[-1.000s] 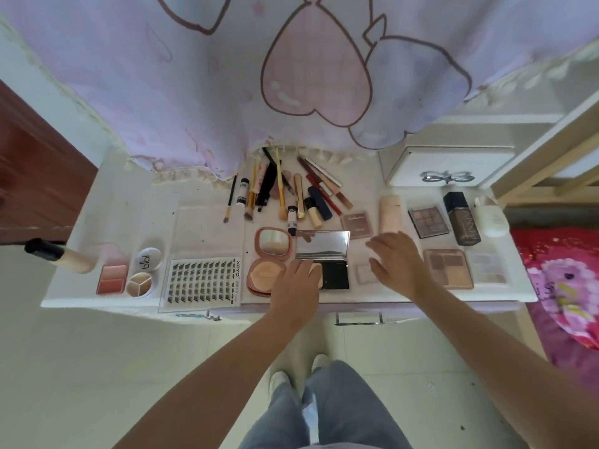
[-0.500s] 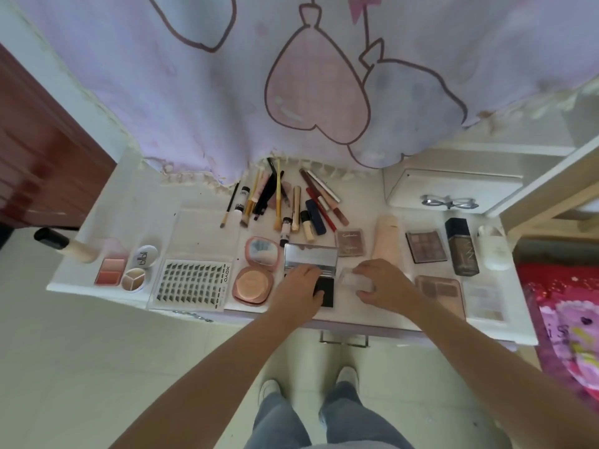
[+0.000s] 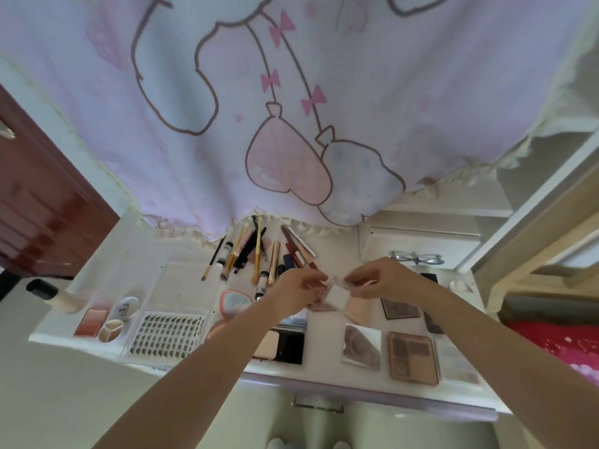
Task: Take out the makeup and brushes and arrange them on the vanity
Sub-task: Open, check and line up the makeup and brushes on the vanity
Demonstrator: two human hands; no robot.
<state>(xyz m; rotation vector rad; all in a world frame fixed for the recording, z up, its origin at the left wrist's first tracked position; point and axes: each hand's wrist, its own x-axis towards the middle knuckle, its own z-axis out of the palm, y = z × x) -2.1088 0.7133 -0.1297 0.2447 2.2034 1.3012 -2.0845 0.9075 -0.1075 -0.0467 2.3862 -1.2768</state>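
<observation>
Pinched between both sets of fingertips, lifted above the middle of the white vanity (image 3: 97, 254): a small clear plastic case (image 3: 337, 288), blurred, contents not readable. Left hand (image 3: 296, 291) curled round its left edge, right hand (image 3: 385, 281) curled round its right edge, thumbs and forefingers closed on the plastic. Probably being opened or turned over for a look.

Directly below, an open black compact (image 3: 287, 346) with pale powder pan, and beside it a square clear packet (image 3: 361, 346) holding something brown. Further right, a rose-brown eyeshadow palette (image 3: 413, 358); behind it a darker palette (image 3: 400, 307). To the left, an open round pink compact (image 3: 235, 303), a lash tray (image 3: 167, 335) and a small blush palette (image 3: 90, 322). At the back, brushes and pencils (image 3: 256, 251) fanned under the hem of a pink printed cloth (image 3: 291, 108).

For a clean finish: keep the grip light at the edges, keep the case level in case it springs open, then lower into the bare strip between the black compact and the clear packet, square with its neighbours. Worth watching the forearms, which hang low over the front row.
</observation>
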